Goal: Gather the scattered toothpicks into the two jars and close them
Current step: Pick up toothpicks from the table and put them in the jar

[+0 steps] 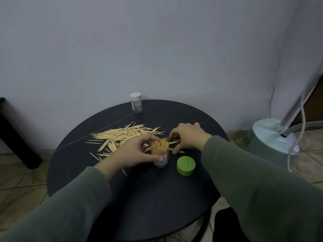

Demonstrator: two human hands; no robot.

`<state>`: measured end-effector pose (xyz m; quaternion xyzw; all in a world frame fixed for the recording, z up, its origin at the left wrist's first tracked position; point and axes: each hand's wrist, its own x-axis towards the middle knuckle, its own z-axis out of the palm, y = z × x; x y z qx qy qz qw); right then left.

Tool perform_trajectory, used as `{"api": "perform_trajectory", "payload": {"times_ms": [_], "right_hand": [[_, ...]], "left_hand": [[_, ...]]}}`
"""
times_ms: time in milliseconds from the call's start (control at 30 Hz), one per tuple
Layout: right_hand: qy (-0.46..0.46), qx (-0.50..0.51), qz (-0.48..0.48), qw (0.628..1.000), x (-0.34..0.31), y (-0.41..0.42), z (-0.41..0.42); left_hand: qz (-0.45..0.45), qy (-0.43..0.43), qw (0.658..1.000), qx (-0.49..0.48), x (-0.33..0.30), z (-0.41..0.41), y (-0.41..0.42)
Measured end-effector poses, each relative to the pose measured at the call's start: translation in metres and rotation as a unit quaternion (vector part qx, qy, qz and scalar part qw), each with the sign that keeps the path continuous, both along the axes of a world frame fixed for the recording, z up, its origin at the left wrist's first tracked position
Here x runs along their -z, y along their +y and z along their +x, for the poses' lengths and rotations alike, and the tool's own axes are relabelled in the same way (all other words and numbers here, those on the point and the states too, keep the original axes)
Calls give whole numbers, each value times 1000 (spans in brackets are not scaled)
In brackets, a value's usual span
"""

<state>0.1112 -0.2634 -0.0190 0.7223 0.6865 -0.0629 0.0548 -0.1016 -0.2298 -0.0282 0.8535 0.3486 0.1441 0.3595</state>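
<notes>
Head view. Left hand [134, 152]: fingers and thumb curled round the open jar [160, 153], upright, packed full. Right hand [188, 137]: just behind the jar, fingers curled down onto loose toothpicks [125, 135]; whether any are pinched cannot be told. Green lid [186, 165]: off, just right of the jar. Jar 2 [136, 102]: well behind, capped, nearly empty. Table [139, 198]: round, dark. Progress: 1 jar filled, uncapped; large pile left.

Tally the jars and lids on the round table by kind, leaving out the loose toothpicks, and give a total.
Jars: 2, the open full jar gripped by the left hand and the capped far jar
Lids: 2, white lid and loose green lid
Total: 4
</notes>
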Motion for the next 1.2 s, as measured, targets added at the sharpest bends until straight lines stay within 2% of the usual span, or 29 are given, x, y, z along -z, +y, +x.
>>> {"api": "perform_trajectory", "payload": {"times_ms": [133, 267, 367, 533, 600, 667, 733, 867, 1000, 1067, 1133, 1200], "right_hand": [[66, 7, 35, 997, 8, 3, 9], [61, 5, 88, 994, 13, 6, 6], [-15, -41, 121, 992, 13, 5, 0], [-218, -105, 106, 965, 17, 3, -14], [-261, -111, 91, 955, 21, 2, -18], [-260, -110, 89, 955, 21, 2, -19], [-217, -100, 102, 966, 18, 2, -15], [-55, -45, 126, 990, 4, 0, -4], [100, 12, 151, 983, -5, -5, 1], [253, 25, 173, 952, -11, -10, -5], [415, 16, 190, 890, -18, -19, -16], [499, 5, 194, 844, -19, -24, -26]], "left_hand": [[-2, -22, 1000, -11, 6, 2, 0], [18, -45, 999, -18, 10, 7, -2], [27, -54, 998, -18, 12, 9, -4], [34, -57, 998, -16, 15, 10, -2], [36, -52, 998, -15, 15, 10, -2], [40, -47, 998, -15, 15, 10, -2], [41, -47, 998, -13, 14, 10, -2], [39, -43, 998, -8, 13, 10, -3], [36, -37, 999, -9, 14, 10, -1], [40, -33, 999, -10, 14, 11, -1], [47, -29, 998, -12, 12, 11, -2], [53, -30, 998, -14, 12, 11, -4]]}}
